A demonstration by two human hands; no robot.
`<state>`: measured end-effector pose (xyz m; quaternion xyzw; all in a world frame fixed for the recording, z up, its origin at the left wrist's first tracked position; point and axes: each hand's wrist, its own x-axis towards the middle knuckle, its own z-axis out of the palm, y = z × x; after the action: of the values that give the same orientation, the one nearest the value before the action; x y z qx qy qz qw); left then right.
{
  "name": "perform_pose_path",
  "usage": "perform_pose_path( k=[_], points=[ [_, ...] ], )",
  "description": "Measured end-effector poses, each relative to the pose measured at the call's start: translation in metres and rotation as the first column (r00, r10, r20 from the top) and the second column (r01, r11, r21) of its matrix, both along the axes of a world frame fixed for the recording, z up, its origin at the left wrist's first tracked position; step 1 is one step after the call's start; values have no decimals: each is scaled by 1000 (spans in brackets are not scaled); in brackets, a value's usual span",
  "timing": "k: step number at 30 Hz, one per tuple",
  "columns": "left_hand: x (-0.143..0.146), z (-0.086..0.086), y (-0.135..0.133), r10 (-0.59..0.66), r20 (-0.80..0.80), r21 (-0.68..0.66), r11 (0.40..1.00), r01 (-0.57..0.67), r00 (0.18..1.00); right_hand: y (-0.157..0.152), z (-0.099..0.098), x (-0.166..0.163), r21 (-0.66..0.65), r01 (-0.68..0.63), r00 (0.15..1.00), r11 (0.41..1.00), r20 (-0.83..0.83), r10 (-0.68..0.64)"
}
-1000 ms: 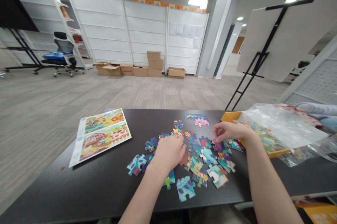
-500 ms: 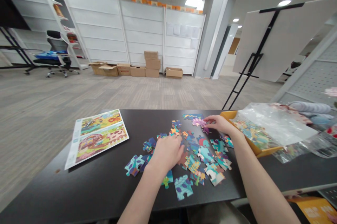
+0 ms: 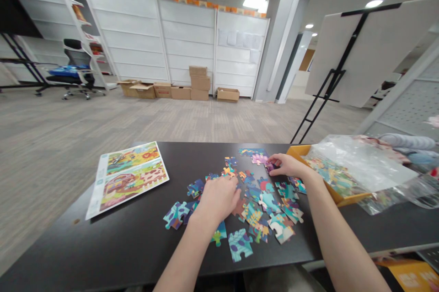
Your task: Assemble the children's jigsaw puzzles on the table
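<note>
My right hand (image 3: 284,165) pinches a dark purple puzzle piece (image 3: 269,168) at the far side of the table. Right beside that piece lies a pink-purple puzzle piece (image 3: 259,159), below a joined blue strip of puzzle (image 3: 252,151). Over the left part of the loose pile rests my left hand (image 3: 221,196), palm down with bent fingers. Its fingertips are mostly hidden, close to an orange puzzle piece (image 3: 229,171). Teal, blue and white puzzle pieces (image 3: 269,201) spread between my hands. Nearest to me is a teal leaf-patterned piece (image 3: 240,244).
A picture sheet (image 3: 128,177) lies on the left of the black table (image 3: 137,246). To the right stands a yellow box (image 3: 338,198) with more pieces and clear plastic wrapping (image 3: 363,161) on it. Beyond the table are an easel board (image 3: 363,54) and cardboard boxes (image 3: 199,83).
My right hand has shifted slightly, and the dark purple piece now sits higher, close against the pink-purple one. My left hand stays in place. The view has moved a little.
</note>
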<state>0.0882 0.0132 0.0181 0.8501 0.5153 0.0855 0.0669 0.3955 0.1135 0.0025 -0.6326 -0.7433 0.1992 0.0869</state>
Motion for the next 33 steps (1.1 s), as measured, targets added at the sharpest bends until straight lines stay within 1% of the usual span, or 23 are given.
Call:
perform_pose_path(
  k=[4, 12, 19, 23, 27, 30, 33],
  points=[
    [-1, -2, 1, 7, -3, -5, 1000, -7, 1000, 0, 0, 2, -9, -9, 1000, 1000, 4, 9],
    [-1, 0, 1, 13, -9, -20, 1000, -13, 1000, -2, 2, -2, 35, -18, 1000, 999, 24, 17],
    [-2, -6, 2, 10, 12, 3, 1000, -10, 1000, -1, 1, -2, 30, -37, 998, 999, 53, 35],
    [-2, -3, 2, 10, 6, -2, 1000, -10, 1000, -1, 2, 0, 26, -38, 998, 999, 43, 37],
    [-4, 0, 2, 26, 5, 6, 1000, -26, 1000, -3, 6, 2, 83, 9, 1000, 997, -25, -7],
    [-8, 1, 3, 32, 20, 19, 999, -32, 999, -3, 8, 3, 112, 12, 1000, 994, -3, -12],
    [-11, 2, 4, 47, 24, 8, 999, -47, 999, -3, 6, 2, 82, 0, 1000, 997, 9, 0]
  ],
)
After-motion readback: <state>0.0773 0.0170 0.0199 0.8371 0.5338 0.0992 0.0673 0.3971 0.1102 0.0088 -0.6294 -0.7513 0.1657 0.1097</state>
